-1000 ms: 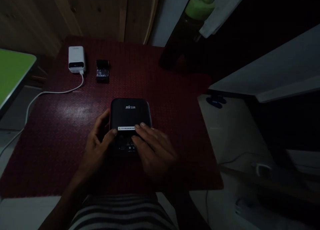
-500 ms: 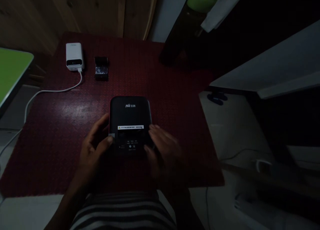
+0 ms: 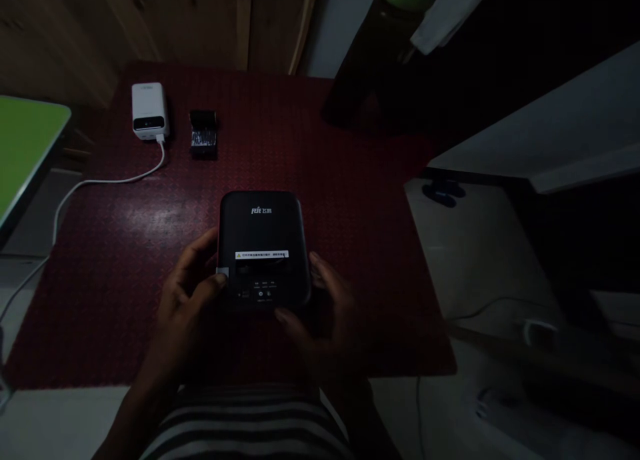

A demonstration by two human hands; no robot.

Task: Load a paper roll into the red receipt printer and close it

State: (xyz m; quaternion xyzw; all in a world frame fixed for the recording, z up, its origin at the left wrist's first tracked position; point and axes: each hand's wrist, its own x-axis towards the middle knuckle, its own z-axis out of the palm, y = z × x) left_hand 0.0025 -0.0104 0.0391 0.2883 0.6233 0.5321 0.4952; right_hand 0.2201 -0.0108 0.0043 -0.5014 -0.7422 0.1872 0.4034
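hands: left hand [image 3: 189,300] and right hand [image 3: 325,320] cupping the black gadget [image 3: 261,227] by its sides, seems so the buttons stay uncovered | spot: near middle of the red worktop [image 3: 360,247] | far left: white power bank [image 3: 149,111] with cable, small black pack [image 3: 203,135] just beside

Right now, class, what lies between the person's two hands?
In the head view, a black device with a white warning label lies between the left hand and the right hand, at its edges.

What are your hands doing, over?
Left hand, right hand: holding both sides of black device. White power bank beyond it, on red mat. Over.
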